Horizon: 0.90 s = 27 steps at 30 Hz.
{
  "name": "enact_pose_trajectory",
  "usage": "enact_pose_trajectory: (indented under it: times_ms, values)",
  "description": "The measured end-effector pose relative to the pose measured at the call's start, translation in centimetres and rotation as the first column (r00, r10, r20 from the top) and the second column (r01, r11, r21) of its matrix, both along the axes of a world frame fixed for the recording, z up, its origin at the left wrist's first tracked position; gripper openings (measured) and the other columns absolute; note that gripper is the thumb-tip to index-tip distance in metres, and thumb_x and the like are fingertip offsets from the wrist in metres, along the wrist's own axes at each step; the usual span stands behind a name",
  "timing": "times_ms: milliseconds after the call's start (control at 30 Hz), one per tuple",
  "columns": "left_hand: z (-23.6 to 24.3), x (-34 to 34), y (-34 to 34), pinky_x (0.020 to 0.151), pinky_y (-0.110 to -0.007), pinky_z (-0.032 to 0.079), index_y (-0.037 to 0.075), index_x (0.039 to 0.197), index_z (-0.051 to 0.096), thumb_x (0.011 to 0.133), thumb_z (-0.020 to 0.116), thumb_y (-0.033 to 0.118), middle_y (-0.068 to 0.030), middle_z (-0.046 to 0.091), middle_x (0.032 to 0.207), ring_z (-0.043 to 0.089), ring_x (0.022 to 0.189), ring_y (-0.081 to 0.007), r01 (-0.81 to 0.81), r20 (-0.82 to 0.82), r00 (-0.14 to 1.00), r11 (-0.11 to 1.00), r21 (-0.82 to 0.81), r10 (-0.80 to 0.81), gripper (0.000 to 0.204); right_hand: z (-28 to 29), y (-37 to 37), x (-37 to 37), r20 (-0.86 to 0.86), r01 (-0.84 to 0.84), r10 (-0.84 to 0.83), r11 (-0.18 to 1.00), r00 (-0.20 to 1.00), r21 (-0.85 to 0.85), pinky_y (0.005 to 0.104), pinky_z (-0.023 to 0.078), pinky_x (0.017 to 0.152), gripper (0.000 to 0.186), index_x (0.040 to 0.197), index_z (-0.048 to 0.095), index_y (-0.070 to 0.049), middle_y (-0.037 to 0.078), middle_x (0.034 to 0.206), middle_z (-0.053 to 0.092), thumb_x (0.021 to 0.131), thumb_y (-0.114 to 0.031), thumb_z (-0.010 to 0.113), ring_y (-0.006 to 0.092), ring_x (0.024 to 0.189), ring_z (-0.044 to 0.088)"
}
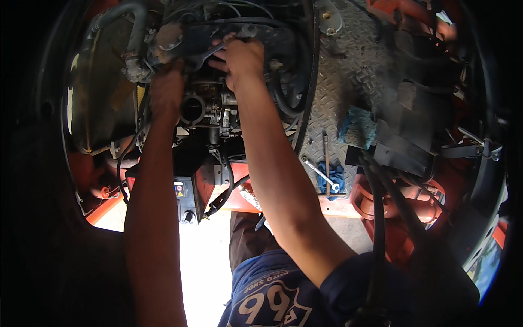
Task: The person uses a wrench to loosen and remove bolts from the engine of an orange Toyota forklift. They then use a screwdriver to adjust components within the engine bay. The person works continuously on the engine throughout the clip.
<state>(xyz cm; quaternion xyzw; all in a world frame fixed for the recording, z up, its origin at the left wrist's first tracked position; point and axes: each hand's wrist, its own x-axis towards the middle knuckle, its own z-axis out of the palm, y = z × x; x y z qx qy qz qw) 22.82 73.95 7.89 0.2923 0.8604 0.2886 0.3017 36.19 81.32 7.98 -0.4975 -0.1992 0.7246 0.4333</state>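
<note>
Grey metal wrench [211, 53] at eleven o'clock, closed within your right hand [243, 57]; I can't tell your shadowed left hand's grip [167, 91]. Poor seating could let the wrench slip, barking knuckles — or fall toward the round port [193, 110] at ten o'clock.

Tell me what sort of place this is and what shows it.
Probably the open engine bay of a vehicle or machine: there is what looks like a battery low down, a thick hose at the upper left, and a wrench in the fingers of the right hand.
</note>
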Motion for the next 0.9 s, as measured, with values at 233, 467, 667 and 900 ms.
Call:
enact_pose_trajectory:
  times_ms: [233, 467, 667, 900]
  values:
    - [0.0, 0.2, 0.0, 0.1, -0.043, 0.041, 0.005, 0.127, 0.065, 0.094, 0.052, 0.042, -0.02, 0.064, 0.129, 0.059, 0.118, -0.0385, -0.058, 0.091, 0.994, 0.998, 0.038, 0.054, 0.051, 1.0, -2.1, 2.6, 0.021, 0.005, -0.005, 0.999, 1.0, -0.034, 0.0389, 0.058, 0.073, 0.012, 0.099, 0.061, 0.004, 0.016, 0.103, 0.067, 0.093, -0.005, 0.057, 0.0301, 0.092, 0.07]
    - [1.0, 0.8, 0.1, 0.097, -0.041, 0.042, 0.003, 0.125, 0.065, 0.094, 0.052, 0.042, -0.019, 0.064, 0.126, 0.06, 0.113, -0.0358, -0.077, 0.137, 0.988, 0.997, 0.026, 0.072, 0.052, 0.8, -2.6, 3.5, -0.048, -0.036, 0.036, 0.999, 0.998, -0.014, 0.0356, 0.06, 0.072, 0.009, 0.098, 0.06, 0.006, 0.016, 0.098, 0.067, 0.09, 0.002, 0.063, 0.0282, 0.086, 0.071]
    - [1.6, 1.4, 0.2, 0.096, -0.041, 0.042, 0.002, 0.124, 0.064, 0.094, 0.051, 0.041, -0.019, 0.065, 0.125, 0.06, 0.112, -0.0349, -0.138, 0.185, 0.974, 0.99, 0.017, 0.133, 0.051, 0.2, -1.9, 3.3, -0.049, -0.083, 0.084, 0.996, 0.995, 0.023, 0.032, 0.062, 0.063, 0.011, 0.097, 0.058, 0.006, 0.015, 0.09, 0.066, 0.088, 0.006, 0.062, 0.0236, 0.075, 0.069]
    - [1.2, 0.8, 0.0, 0.096, -0.043, 0.042, 0.003, 0.124, 0.064, 0.096, 0.048, 0.04, -0.0219, 0.061, 0.13, 0.057, 0.117, -0.0398, -0.026, 0.084, 0.996, 0.999, 0.029, 0.023, 0.05, -0.3, -1.2, 0.1, 0.175, 0.092, -0.118, 0.984, 0.977, 0.151, 0.03, 0.061, 0.061, 0.016, 0.099, 0.054, 0.008, 0.017, 0.09, 0.066, 0.088, 0.004, 0.065, 0.0214, 0.074, 0.069]
